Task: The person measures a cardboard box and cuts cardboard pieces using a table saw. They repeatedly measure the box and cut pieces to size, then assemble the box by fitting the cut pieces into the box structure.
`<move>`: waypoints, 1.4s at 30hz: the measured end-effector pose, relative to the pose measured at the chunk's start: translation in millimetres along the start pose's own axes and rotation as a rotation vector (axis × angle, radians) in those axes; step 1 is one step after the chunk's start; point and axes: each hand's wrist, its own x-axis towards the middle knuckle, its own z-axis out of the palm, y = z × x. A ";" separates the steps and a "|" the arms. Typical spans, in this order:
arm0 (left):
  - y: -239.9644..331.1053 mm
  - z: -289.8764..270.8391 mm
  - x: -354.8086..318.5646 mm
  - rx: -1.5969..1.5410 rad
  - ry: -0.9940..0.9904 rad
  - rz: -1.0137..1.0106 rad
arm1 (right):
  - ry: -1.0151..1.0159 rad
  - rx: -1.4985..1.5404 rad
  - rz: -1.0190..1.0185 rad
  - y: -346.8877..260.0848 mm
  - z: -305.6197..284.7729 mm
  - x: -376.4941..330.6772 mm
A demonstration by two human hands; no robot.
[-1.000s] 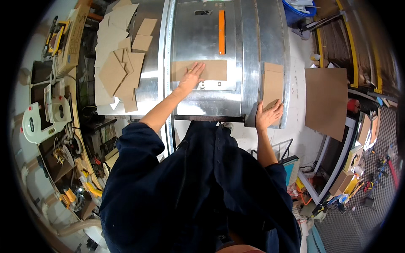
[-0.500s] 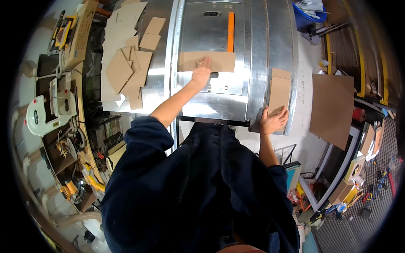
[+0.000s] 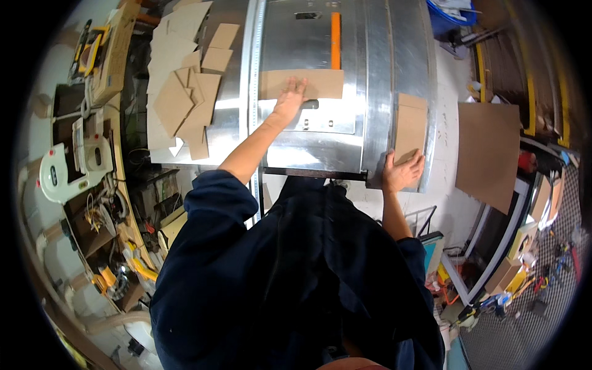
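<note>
Left hand (image 3: 287, 103): laid palm down on the board strip (image 3: 327, 84).
Left fingers (image 3: 293, 86): stretched out toward one o'clock, slightly apart at the tips; thumb position impossible to tell.
Right hand (image 3: 402, 174): at four o'clock from the left hand, resting over the near end of the narrow board (image 3: 410, 126).
Right fingers (image 3: 414, 162): fanned loosely toward one o'clock, with the thumb spread well away along the board's left side.
Board strip: brown, lying crosswise under the left hand, left end close by the ruled rail (image 3: 253, 61).
Narrow board: brown, lying lengthwise at twelve o'clock from the right hand, marked by a line across the far end.
Orange bar (image 3: 335, 40): at one o'clock from the left hand, near end just beside the strip's far edge.
Metal table (image 3: 308, 151): shiny, spread beneath both boards.
Offcuts (image 3: 205, 108): brown, piled and overlapping at nine o'clock from the left hand, beyond the rail.
Small squares (image 3: 224, 36): brown, two together, at ten o'clock from the left hand.
Large panel (image 3: 488, 154): brown, at three o'clock from the right hand, off the table.
Blue bin (image 3: 441, 21): between twelve and one o'clock from the right hand.
</note>
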 end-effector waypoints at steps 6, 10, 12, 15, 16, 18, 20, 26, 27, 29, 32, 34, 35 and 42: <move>-1.7 1.3 5.7 -0.007 -0.014 -0.016 | -0.044 0.006 0.033 -4.0 -2.2 3.2; -6.0 -0.9 6.5 -0.112 0.016 -0.011 | -0.043 0.048 0.036 -8.0 -8.0 6.0; -7.7 -1.8 10.5 -0.105 0.009 -0.001 | -0.043 0.049 0.042 -7.2 -7.4 5.7; -9.6 -5.2 15.1 -0.099 -0.006 -0.011 | -0.047 0.072 0.062 -9.3 -5.7 5.3; -8.4 -6.0 18.5 -0.105 -0.013 -0.013 | -0.048 0.071 0.059 -7.6 -7.4 5.6; -11.2 -8.8 24.1 -0.091 -0.015 -0.017 | -0.047 0.068 0.049 -7.5 -7.2 4.8; -11.0 -9.7 29.4 -0.066 -0.009 -0.011 | -0.042 0.049 0.035 -6.5 -9.2 4.7; -21.3 -12.8 53.3 -0.060 -0.010 -0.027 | -0.049 0.042 0.040 -9.7 -8.6 6.4; -23.3 -13.4 57.1 -0.041 -0.005 -0.020 | -0.049 0.039 0.038 -10.1 -9.5 6.4; -24.6 -13.2 63.3 -0.031 0.017 -0.026 | -0.050 0.043 0.036 -10.5 -10.8 6.6; -28.2 -14.1 73.5 -0.022 0.023 -0.031 | -0.057 0.054 0.048 -11.2 -11.7 7.9; -31.6 -14.6 80.9 -0.036 0.017 -0.036 | -0.069 0.053 0.068 -12.2 -12.2 8.9; -33.8 -15.5 85.3 -0.051 0.015 -0.039 | -0.068 0.052 0.068 -11.9 -11.8 8.9; -52.0 -18.9 119.5 -0.116 0.035 -0.005 | -0.073 0.045 0.072 -10.7 -9.4 8.5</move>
